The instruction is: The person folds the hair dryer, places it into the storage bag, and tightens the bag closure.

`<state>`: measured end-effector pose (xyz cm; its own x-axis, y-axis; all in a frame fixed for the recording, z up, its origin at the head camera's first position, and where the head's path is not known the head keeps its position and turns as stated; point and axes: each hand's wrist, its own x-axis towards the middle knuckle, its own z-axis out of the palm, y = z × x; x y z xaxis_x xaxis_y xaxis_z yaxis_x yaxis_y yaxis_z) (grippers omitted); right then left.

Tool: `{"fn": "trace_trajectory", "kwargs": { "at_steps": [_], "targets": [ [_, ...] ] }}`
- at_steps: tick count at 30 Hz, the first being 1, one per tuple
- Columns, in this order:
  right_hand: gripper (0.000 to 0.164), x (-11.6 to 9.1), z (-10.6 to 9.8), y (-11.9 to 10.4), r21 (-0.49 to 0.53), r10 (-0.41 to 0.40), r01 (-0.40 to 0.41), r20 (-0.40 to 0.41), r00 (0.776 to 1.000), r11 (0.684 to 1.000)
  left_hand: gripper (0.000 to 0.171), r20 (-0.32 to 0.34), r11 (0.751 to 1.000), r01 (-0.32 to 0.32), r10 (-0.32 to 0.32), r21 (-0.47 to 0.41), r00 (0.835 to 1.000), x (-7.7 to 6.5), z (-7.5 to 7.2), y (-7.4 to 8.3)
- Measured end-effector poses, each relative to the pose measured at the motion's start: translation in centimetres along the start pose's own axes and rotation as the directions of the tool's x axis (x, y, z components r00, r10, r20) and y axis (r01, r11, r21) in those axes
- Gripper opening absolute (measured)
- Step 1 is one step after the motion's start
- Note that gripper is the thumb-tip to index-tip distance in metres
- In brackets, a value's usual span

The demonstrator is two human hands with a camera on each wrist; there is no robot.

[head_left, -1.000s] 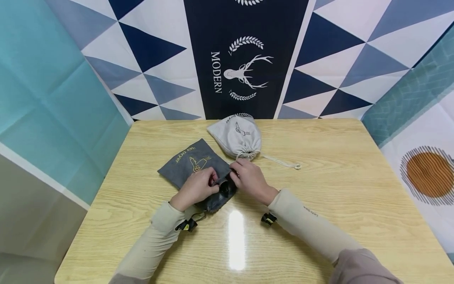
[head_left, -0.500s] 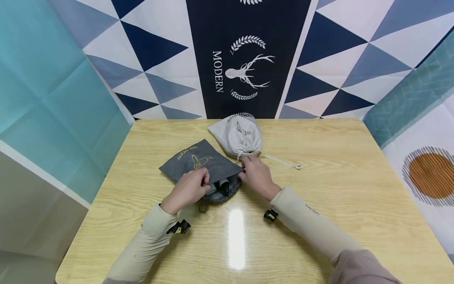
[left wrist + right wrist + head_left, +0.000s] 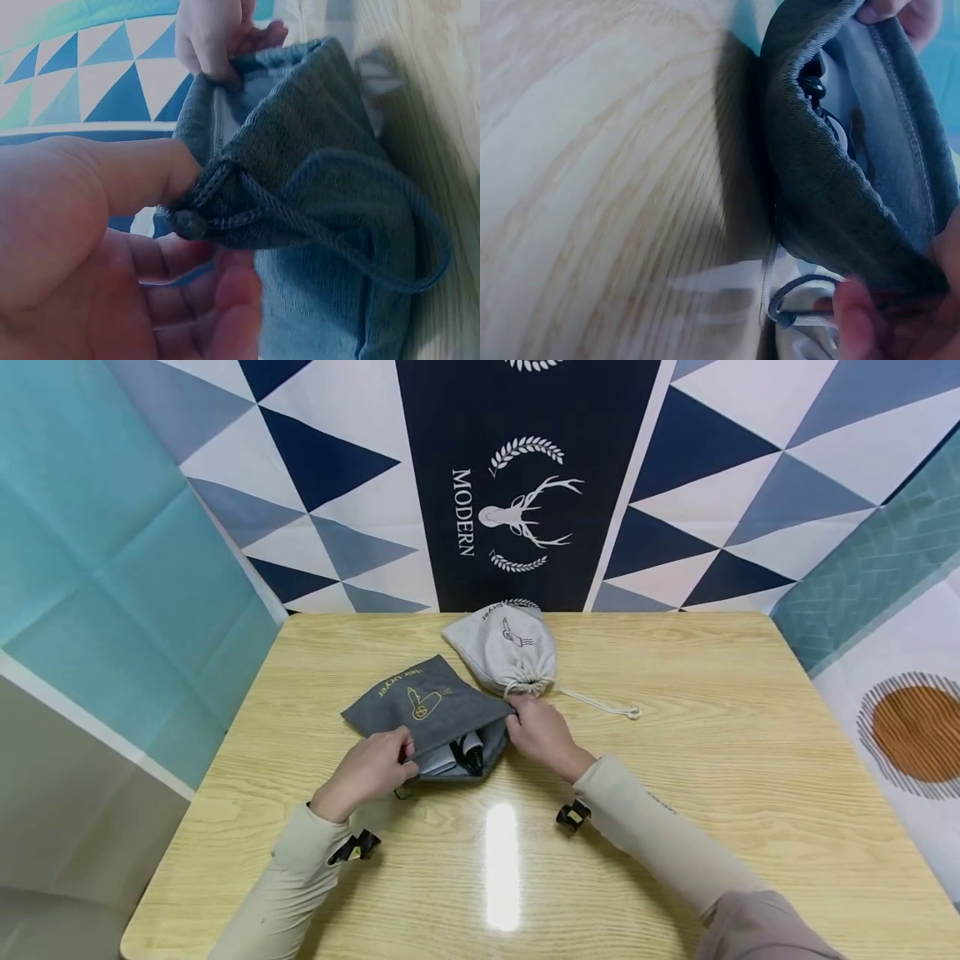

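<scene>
A dark grey drawstring bag (image 3: 450, 710) with yellow "Hair Dryer" lettering lies on the table, its mouth spread toward me. My left hand (image 3: 367, 772) pinches the left corner of the mouth; in the left wrist view the knotted drawstring (image 3: 330, 225) hangs beside those fingers. At the opposite corner my right hand (image 3: 543, 735) grips the rim, with a loop of cord (image 3: 802, 289) near its fingers in the right wrist view. Inside the bag show a black and grey object (image 3: 471, 752) and a black cord end (image 3: 812, 86); the rest of the contents is hidden.
A light grey drawstring bag (image 3: 513, 652), cinched and bulging, lies just behind my right hand, its white cord (image 3: 600, 702) trailing right. The wooden table (image 3: 675, 710) ends at a patterned backdrop (image 3: 517, 485).
My left hand has moved left and toward me with its corner of the bag. My right hand has shifted slightly right. The mouth has spread wider, showing more of the contents.
</scene>
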<state>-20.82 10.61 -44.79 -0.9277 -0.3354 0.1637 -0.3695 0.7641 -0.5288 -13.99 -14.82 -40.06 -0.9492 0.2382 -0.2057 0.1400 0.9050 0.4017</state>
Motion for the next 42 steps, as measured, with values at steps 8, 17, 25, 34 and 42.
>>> {"fn": "trace_trajectory", "kwargs": {
  "at_steps": [8, 17, 25, 34, 42],
  "targets": [
    [0.046, -0.2, -0.3, 0.1, 0.372, 0.058, -0.167, 0.288, 0.956, 0.913, 0.013, 0.185, 0.959, 0.091, -0.041, -0.268, 0.982, 0.0, 0.3, -1.3],
    [0.046, -0.5, -0.2, 0.0, 0.567, 0.023, -0.258, 0.387, 0.922, 0.782, 0.010, 0.251, 0.791, 0.185, -0.041, -0.583, 0.967, 0.0, 1.1, -2.2],
    [0.042, -0.6, -0.4, -0.1, 0.531, 0.000, -0.222, 0.386, 0.922, 0.818, 0.018, 0.129, 0.726, 0.152, -0.087, -0.671, 0.988, 0.4, 1.5, -3.1],
    [0.038, -0.9, -0.1, -0.4, 0.468, -0.013, -0.167, 0.358, 0.934, 0.868, 0.019, 0.094, 0.780, 0.200, -0.180, -0.593, 0.979, 0.5, 1.1, -2.9],
    [0.040, -1.2, -0.4, -0.5, 0.429, 0.019, -0.167, 0.329, 0.944, 0.888, 0.025, 0.017, 0.954, 0.136, -0.137, -0.268, 0.990, -0.4, 1.4, -1.9]
  ]
}}
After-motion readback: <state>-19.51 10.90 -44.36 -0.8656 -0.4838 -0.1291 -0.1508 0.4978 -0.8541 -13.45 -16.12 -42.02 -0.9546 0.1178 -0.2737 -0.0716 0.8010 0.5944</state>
